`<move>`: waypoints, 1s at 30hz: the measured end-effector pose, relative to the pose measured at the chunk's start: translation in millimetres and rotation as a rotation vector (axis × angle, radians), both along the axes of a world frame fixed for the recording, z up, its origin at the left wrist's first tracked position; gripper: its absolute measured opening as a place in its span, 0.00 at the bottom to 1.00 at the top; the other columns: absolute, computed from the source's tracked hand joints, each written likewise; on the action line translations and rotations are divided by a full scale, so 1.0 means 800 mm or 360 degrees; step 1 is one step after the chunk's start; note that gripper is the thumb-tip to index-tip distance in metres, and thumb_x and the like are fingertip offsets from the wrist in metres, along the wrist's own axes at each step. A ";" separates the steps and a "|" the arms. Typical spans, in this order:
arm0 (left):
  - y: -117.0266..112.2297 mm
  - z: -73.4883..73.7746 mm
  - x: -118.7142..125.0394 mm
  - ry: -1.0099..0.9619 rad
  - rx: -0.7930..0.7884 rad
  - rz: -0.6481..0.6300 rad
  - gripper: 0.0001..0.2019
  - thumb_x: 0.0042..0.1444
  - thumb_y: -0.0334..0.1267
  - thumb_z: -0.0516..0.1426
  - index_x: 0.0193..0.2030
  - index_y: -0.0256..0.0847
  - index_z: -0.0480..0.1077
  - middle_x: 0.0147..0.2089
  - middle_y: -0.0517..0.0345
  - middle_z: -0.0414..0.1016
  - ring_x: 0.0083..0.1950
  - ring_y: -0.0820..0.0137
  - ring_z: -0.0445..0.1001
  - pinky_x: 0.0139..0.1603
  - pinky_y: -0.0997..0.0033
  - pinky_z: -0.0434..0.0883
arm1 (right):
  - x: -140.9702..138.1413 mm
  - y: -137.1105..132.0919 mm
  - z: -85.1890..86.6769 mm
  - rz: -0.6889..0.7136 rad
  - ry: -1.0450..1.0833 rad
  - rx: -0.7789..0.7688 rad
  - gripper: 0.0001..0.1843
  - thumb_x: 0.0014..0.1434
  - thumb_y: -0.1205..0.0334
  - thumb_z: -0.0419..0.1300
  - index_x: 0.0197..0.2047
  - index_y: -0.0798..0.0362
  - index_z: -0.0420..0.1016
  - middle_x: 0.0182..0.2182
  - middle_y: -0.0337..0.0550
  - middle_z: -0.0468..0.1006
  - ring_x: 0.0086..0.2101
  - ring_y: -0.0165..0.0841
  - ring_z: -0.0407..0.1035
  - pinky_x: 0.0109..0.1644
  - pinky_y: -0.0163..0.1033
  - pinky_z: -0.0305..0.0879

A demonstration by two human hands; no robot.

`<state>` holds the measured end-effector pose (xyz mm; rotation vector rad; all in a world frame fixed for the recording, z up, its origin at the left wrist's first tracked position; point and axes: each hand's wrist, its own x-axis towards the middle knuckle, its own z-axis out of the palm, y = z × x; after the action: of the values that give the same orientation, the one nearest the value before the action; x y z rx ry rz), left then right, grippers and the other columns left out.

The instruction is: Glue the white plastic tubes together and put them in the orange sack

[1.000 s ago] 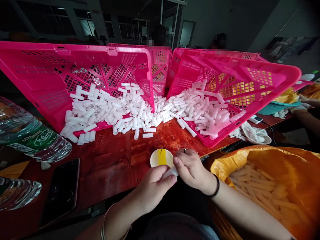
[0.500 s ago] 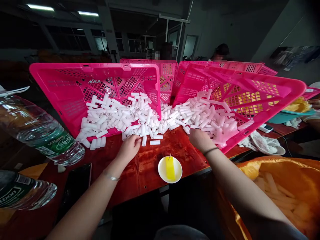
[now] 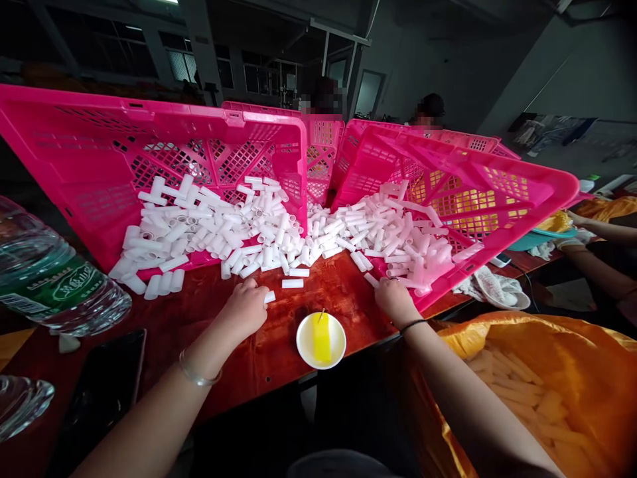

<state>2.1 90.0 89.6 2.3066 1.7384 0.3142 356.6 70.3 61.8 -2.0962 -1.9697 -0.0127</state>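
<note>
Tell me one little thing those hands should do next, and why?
Maybe get a firm grip with the right hand on the nearby tube: it lies right at the fingertips, but whether they grip it is hard to see, while the left hand holds a white tube.

A glossy red-brown counter (image 3: pixel 239 372) is stretching below the left hand (image 3: pixel 247 307) and the right hand (image 3: pixel 397 302). Loose white tubes (image 3: pixel 292 283) are lying on it beyond the left hand and across toward the right. A pink crate (image 3: pixel 74 153) is resting on its side beyond the left hand, another crate (image 3: pixel 540 182) beyond the right. Between the hands, nearer the wearer, a white bowl (image 3: pixel 304 346) is sitting. Left of the left hand, a dark phone (image 3: pixel 107 372) is lying near a green-labelled bottle (image 3: pixel 60 275).
</note>
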 end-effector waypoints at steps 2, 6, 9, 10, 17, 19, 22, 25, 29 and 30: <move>-0.028 0.001 0.002 -0.0097 0.0012 -0.0080 0.09 0.55 0.32 0.49 0.40 0.40 0.69 0.46 0.46 0.72 0.50 0.56 0.73 0.51 0.56 0.71 | -0.003 -0.020 0.001 -0.0025 0.0005 -0.0043 0.09 0.57 0.73 0.55 0.41 0.64 0.73 0.31 0.61 0.79 0.34 0.47 0.77 0.39 0.50 0.71; -0.084 -0.010 0.004 -0.0609 0.0010 -0.0170 0.10 0.63 0.41 0.47 0.47 0.43 0.64 0.49 0.49 0.74 0.52 0.60 0.74 0.53 0.58 0.72 | -0.028 -0.076 0.010 0.0407 0.0407 -0.0009 0.13 0.63 0.66 0.54 0.50 0.58 0.72 0.37 0.52 0.80 0.36 0.39 0.77 0.40 0.43 0.74; -0.107 -0.024 0.018 -0.0811 -0.0083 -0.0276 0.27 0.53 0.49 0.61 0.58 0.46 0.59 0.59 0.45 0.69 0.54 0.57 0.75 0.53 0.56 0.74 | -0.059 -0.106 0.012 0.0915 0.0847 0.0097 0.17 0.67 0.62 0.51 0.58 0.51 0.69 0.48 0.51 0.79 0.45 0.39 0.75 0.48 0.45 0.74; -0.109 -0.027 0.025 -0.0816 -0.0093 -0.0328 0.36 0.46 0.50 0.66 0.60 0.46 0.58 0.62 0.43 0.66 0.55 0.55 0.74 0.53 0.54 0.74 | -0.070 -0.110 0.011 0.0969 0.0884 0.0136 0.19 0.68 0.63 0.50 0.60 0.50 0.68 0.50 0.52 0.77 0.47 0.39 0.74 0.50 0.47 0.73; -0.106 -0.028 0.063 -0.0652 0.0131 -0.0443 0.46 0.29 0.46 0.74 0.57 0.44 0.61 0.62 0.41 0.67 0.61 0.45 0.68 0.60 0.42 0.66 | -0.095 -0.106 -0.010 0.1081 0.0935 0.0364 0.14 0.65 0.67 0.53 0.52 0.48 0.74 0.44 0.50 0.75 0.44 0.38 0.73 0.45 0.46 0.75; -0.107 -0.027 0.067 -0.0653 0.0120 -0.0450 0.47 0.29 0.45 0.74 0.58 0.44 0.60 0.62 0.42 0.67 0.60 0.46 0.68 0.60 0.43 0.66 | -0.093 -0.109 -0.009 0.1077 0.1015 0.0342 0.12 0.65 0.67 0.53 0.47 0.48 0.75 0.42 0.49 0.74 0.44 0.38 0.72 0.46 0.46 0.75; -0.109 -0.028 0.070 -0.0655 0.0090 -0.0459 0.45 0.32 0.42 0.73 0.58 0.45 0.60 0.60 0.44 0.69 0.60 0.47 0.68 0.60 0.45 0.66 | -0.092 -0.114 -0.001 0.0956 0.1302 0.0069 0.16 0.65 0.62 0.55 0.56 0.49 0.67 0.45 0.49 0.75 0.45 0.38 0.73 0.47 0.46 0.75; -0.110 -0.030 0.071 -0.0654 0.0045 -0.0450 0.44 0.33 0.41 0.73 0.58 0.44 0.59 0.60 0.45 0.69 0.60 0.49 0.68 0.60 0.46 0.65 | -0.094 -0.118 0.005 0.0775 0.1496 -0.0273 0.20 0.67 0.59 0.52 0.61 0.51 0.62 0.41 0.48 0.79 0.34 0.35 0.76 0.35 0.40 0.77; -0.112 -0.032 0.071 -0.0670 0.0020 -0.0433 0.43 0.35 0.41 0.72 0.58 0.45 0.57 0.60 0.45 0.69 0.58 0.51 0.69 0.59 0.48 0.66 | -0.097 -0.119 0.006 0.0806 0.1139 0.0049 0.11 0.64 0.64 0.55 0.48 0.51 0.74 0.39 0.48 0.78 0.39 0.38 0.74 0.43 0.45 0.75; -0.112 -0.033 0.071 -0.0681 0.0027 -0.0429 0.43 0.35 0.41 0.72 0.58 0.45 0.57 0.60 0.45 0.69 0.58 0.51 0.70 0.59 0.48 0.66 | -0.096 -0.120 0.006 0.0863 0.1064 0.0177 0.10 0.64 0.66 0.55 0.46 0.50 0.75 0.40 0.49 0.77 0.41 0.38 0.73 0.45 0.46 0.74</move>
<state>58.6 0.0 63.3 2.2379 1.2110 0.7090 279.6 -25.3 66.5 -1.2041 -1.9474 0.5828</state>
